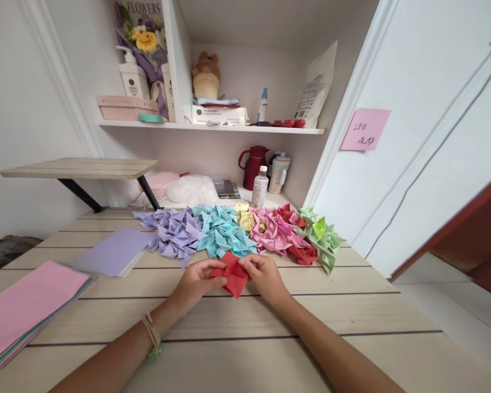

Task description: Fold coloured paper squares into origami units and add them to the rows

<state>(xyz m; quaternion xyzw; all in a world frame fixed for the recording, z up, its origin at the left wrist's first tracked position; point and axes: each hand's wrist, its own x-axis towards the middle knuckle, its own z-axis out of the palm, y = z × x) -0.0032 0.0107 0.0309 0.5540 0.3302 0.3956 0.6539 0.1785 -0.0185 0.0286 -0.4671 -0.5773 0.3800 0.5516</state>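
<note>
A red folded paper piece (234, 279) is held up between both hands, just above the slatted tabletop. My left hand (197, 281) pinches its left side between thumb and fingers. On the other side, my right hand (265, 273) grips its upper right edge in a pinch. Behind them lie heaps of folded paper pieces, sorted by colour: purple pieces (175, 232), blue pieces (225, 232), yellow pieces (244, 217), pink pieces (275, 232), red pieces (304, 254) and green pieces (323, 240).
A stack of pink paper sheets (33, 305) and a stack of purple paper sheets (114, 251) lie at left. A small raised shelf (82, 168) stands at the back left. Behind the heaps are a bottle (259, 188), a dark red jug (253, 166) and a tumbler (279, 173).
</note>
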